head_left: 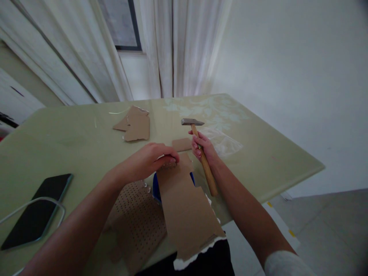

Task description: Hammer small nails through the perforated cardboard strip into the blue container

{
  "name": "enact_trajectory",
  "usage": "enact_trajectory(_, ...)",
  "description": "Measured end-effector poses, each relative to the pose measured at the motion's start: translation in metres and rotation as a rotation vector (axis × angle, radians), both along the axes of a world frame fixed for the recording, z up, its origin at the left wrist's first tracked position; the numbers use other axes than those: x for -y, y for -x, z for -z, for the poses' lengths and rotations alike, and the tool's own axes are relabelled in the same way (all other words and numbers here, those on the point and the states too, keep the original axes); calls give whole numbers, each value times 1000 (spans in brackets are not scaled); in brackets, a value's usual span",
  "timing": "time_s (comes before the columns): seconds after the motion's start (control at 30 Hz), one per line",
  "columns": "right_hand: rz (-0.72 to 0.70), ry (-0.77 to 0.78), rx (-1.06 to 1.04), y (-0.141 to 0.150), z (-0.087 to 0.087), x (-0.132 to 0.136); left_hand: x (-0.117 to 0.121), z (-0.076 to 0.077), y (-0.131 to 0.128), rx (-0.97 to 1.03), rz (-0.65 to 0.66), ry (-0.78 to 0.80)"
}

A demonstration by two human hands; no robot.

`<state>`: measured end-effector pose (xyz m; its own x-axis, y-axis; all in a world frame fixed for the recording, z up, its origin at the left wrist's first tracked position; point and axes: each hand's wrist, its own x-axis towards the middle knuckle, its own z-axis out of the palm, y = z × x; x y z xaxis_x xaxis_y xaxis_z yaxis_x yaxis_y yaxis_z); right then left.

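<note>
My right hand (203,147) is wrapped round the wooden handle of a hammer (207,170), whose metal head is raised over the table. My left hand (159,155) has its fingers closed together at the far left edge of a long piece of brown cardboard (186,207). What sits between those fingertips is too small to make out; a few tiny shiny bits show on the cardboard just below them. Under the cardboard, a dark blue object (156,188) shows partly on both sides. The cardboard's near end, torn and white-edged, reaches past the table edge.
A board with rows of holes (140,214) lies beneath my left forearm. Torn cardboard pieces (137,126) and a small cardboard strip (181,144) lie farther back. A clear plastic bag (222,142) is right of the hammer. A black tablet (40,211) with a white cable (47,198) lies left.
</note>
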<state>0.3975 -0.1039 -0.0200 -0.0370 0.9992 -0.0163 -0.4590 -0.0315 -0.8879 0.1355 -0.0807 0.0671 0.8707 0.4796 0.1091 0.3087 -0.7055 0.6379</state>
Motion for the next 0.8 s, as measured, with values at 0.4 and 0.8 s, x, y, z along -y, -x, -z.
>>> enact_trajectory(0.4,9,8,-10,0,0,0,1,-2,0,-19,-12,-26)
enact_trajectory(0.8,14,-1,-17,-2,3,-2,5,-5,-3,-12,-2,-16)
